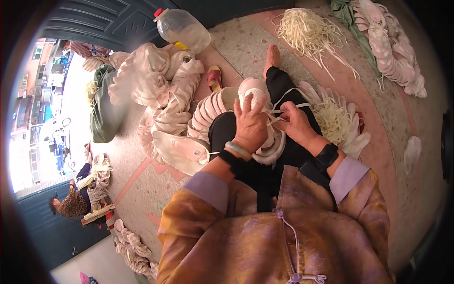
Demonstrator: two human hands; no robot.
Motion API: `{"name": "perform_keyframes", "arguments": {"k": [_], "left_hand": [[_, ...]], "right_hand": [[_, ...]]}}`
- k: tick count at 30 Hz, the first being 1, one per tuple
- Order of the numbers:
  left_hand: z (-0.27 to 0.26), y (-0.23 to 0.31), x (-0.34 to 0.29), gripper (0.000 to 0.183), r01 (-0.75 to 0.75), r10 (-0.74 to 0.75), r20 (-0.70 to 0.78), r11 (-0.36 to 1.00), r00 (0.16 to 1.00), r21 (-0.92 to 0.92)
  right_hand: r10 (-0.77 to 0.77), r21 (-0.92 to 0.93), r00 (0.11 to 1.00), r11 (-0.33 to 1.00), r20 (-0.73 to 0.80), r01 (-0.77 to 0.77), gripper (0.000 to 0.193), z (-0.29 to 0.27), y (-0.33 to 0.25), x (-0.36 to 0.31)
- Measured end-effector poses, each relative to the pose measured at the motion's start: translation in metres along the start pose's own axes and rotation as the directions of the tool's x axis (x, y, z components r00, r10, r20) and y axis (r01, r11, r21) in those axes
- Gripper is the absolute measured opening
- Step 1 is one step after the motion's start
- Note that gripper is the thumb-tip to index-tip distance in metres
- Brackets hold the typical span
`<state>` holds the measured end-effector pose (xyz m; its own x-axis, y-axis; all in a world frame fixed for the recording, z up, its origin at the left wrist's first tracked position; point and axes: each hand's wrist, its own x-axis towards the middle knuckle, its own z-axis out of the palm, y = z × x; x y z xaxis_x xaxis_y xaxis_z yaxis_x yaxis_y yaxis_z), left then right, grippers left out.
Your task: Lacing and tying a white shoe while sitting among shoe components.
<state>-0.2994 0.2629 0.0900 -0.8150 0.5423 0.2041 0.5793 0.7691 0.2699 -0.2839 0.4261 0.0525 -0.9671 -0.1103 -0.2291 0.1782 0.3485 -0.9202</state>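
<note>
A pale pinkish-white shoe [251,87] with a perforated toe sits between my knees. My left hand [251,127] lies over its upper, with the fingers bent and somewhat spread against it. At the shoe's right side, my right hand [297,124] pinches a white shoelace [283,110] between thumb and fingertips. Its thumb side is partly hidden. Several nested pale shoes [208,113] curve beside my left knee, and a single pale shoe [182,149] lies by my left forearm. Next to my right leg rests a loose bunch of shoelaces [333,120].
Strings of shoes [151,75] heap up at the left, near a red sandal [214,79] and a clear jug [183,32]. A large lace pile [307,31] lies ahead. More shoes [390,49] stand far right. Another person [75,201] sits by the doorway.
</note>
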Motion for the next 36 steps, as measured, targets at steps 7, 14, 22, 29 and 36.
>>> {"name": "perform_keyframes", "arguments": {"k": [7,14,22,29,36], "left_hand": [[-0.083,-0.069,-0.098,0.004,0.093,-0.09,-0.133,0.996,0.987,0.015],[-0.197,-0.161,-0.295,0.019,0.583,-0.98,0.093,0.178,0.173,0.792],[-0.135,-0.107,-0.195,0.012,0.519,-0.564,0.138,0.813,0.814,0.265],[-0.065,-0.053,-0.068,0.017,0.241,-0.23,0.078,0.95,0.97,-0.2],[-0.034,-0.036,-0.042,0.03,0.147,-0.114,0.191,0.975,0.975,-0.164]], "right_hand": [[-0.006,0.03,1.0,1.0,0.015,0.005,0.075,0.002,0.021,0.006],[0.029,0.053,0.998,0.998,0.058,-0.032,0.093,0.003,0.011,0.001],[0.016,0.021,0.982,1.0,0.188,-0.021,0.045,0.011,0.003,0.033],[-0.146,-0.027,0.984,0.988,0.103,0.149,0.015,0.015,-0.012,0.033],[-0.274,-0.072,0.95,0.955,0.15,0.287,0.012,-0.001,-0.009,0.036]]}}
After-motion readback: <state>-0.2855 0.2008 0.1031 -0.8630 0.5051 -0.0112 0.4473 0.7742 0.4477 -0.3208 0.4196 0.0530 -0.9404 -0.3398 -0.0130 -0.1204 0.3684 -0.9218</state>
